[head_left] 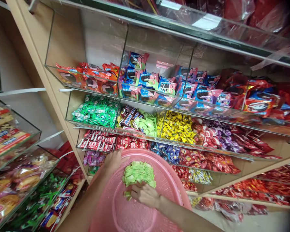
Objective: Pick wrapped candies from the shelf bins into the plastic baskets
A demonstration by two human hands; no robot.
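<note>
A pink plastic basket [135,219] with perforated sides is in front of me, tilted toward the shelves. My left hand [114,161] grips its far left rim, the fingers partly blurred. Inside lies a pile of light green wrapped candies [139,174]. My right hand [145,194] is down in the basket at the near edge of this pile, fingers curled. A small yellow-green wrapped candy [127,194] shows at its fingertips. More light green candies [147,124] lie in a shelf bin beyond the basket, beside Snickers bars [128,117].
Glass-fronted shelf bins hold green-wrapped candies [96,111], yellow-wrapped candies [177,127] and blue-and-pink cookie packs [147,79]. A glass shelf edge [164,24] juts out above. To the left, another rack holds packaged bread [4,206]. Bagged goods [229,206] sit low on the right.
</note>
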